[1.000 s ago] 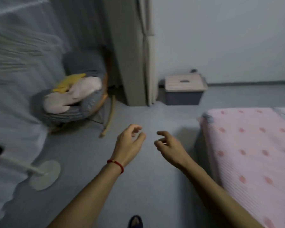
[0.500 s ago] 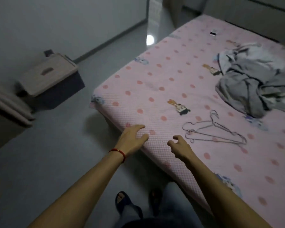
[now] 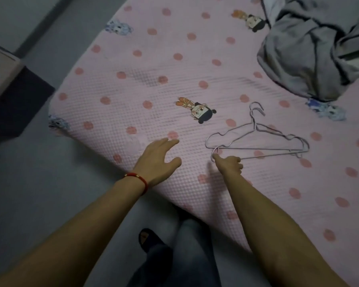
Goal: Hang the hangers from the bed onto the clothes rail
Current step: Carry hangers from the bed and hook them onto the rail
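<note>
Pink dotted bed (image 3: 133, 83) is filling the view, two wire hangers (image 3: 257, 139) lying stacked, long axis running crosswise. Right hand (image 3: 229, 163) is nearer, its fingers curling, forefinger touching their near left end. Left hand (image 3: 158, 160) is spreading flat on the mattress edge, holding nothing.

Bed (image 3: 153, 83): pink cover, red dots, cartoon figures. Wire hangers (image 3: 257, 139) lie flat on it, overlapping, near its front edge. Crumpled grey clothes (image 3: 311, 48) lie beyond the hangers, well apart from them. Left hand (image 3: 158, 158) rests on the cover left of the hangers.
</note>
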Available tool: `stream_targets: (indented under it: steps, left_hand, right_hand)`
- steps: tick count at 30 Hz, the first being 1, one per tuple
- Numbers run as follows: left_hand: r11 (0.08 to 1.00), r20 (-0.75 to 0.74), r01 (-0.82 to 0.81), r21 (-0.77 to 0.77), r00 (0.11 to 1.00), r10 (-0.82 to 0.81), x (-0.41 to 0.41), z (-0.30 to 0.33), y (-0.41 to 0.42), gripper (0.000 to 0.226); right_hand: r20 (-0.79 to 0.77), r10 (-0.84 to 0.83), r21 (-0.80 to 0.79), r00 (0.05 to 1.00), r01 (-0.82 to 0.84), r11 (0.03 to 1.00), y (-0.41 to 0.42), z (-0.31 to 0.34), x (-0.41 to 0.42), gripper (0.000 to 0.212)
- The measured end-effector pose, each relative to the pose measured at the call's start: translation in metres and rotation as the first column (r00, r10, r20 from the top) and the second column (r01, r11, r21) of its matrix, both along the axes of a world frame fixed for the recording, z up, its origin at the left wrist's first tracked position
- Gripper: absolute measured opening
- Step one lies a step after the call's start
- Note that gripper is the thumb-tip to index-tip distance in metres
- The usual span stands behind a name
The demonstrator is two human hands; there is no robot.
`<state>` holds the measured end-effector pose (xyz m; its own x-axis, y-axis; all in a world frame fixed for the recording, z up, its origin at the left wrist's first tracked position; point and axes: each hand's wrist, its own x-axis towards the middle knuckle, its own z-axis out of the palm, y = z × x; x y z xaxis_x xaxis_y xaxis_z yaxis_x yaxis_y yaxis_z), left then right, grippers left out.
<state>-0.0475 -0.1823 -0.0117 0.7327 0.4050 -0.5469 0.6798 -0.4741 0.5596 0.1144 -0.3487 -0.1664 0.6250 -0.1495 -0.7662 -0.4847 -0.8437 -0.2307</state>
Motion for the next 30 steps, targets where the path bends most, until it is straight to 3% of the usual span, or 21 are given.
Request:
stream_targets:
  steps: [3, 6, 10, 14, 17, 21, 24, 27, 28, 30]
  left_hand:
    - [0.999, 0.006, -0.036, -0.013, 0.999, 0.036, 0.022, -0.016, 0.005, 0.058]
    - [0.996, 0.020, -0.085, -0.039, 0.996, 0.086, 0.041, -0.025, 0.010, 0.056]
    - [0.993, 0.009, -0.102, -0.061, 0.995, 0.102, 0.052, -0.027, 0.009, 0.057]
    - [0.986, 0.003, -0.146, -0.086, 0.989, 0.147, 0.051, -0.017, 0.008, 0.058]
    - [0.978, 0.002, -0.185, -0.098, 0.983, 0.186, 0.048, -0.001, 0.007, 0.058]
    - [0.936, -0.003, -0.308, -0.172, 0.950, 0.312, 0.039, 0.023, 0.010, 0.055]
    - [0.826, -0.047, -0.499, -0.264, 0.862, 0.505, 0.019, 0.041, 0.019, 0.054]
    - [0.606, -0.060, -0.705, -0.369, 0.669, 0.741, -0.015, 0.061, 0.029, 0.055]
    - [0.517, -0.060, -0.763, -0.389, 0.581, 0.812, -0.035, 0.068, 0.032, 0.057]
    - [0.330, -0.075, -0.813, -0.479, 0.412, 0.908, -0.061, 0.077, 0.032, 0.067]
  right_hand:
    - [0.034, -0.096, -0.163, 0.995, 0.100, 0.982, 0.011, -0.027, 0.026, 0.141]
    - [0.086, -0.132, -0.216, 0.988, 0.147, 0.965, 0.022, -0.048, 0.042, 0.150]
    - [0.079, -0.263, -0.153, 0.961, 0.273, 0.950, 0.018, -0.069, 0.050, 0.147]
    - [0.113, -0.417, -0.031, 0.902, 0.422, 0.906, 0.014, -0.022, 0.042, 0.146]
    - [0.179, -0.414, 0.146, 0.893, 0.392, 0.908, 0.010, 0.009, 0.027, 0.140]
    - [0.177, -0.126, 0.323, 0.976, 0.064, 0.944, 0.022, 0.062, -0.004, 0.125]
    - [0.205, 0.229, 0.448, 0.952, -0.299, 0.842, 0.050, 0.101, -0.027, 0.108]
    - [0.160, 0.512, 0.569, 0.844, -0.502, 0.651, 0.086, 0.137, -0.050, 0.069]
    - [0.144, 0.588, 0.614, 0.796, -0.538, 0.578, 0.100, 0.151, -0.064, 0.064]
    - [0.121, 0.686, 0.687, 0.717, -0.559, 0.463, 0.115, 0.177, -0.078, 0.075]
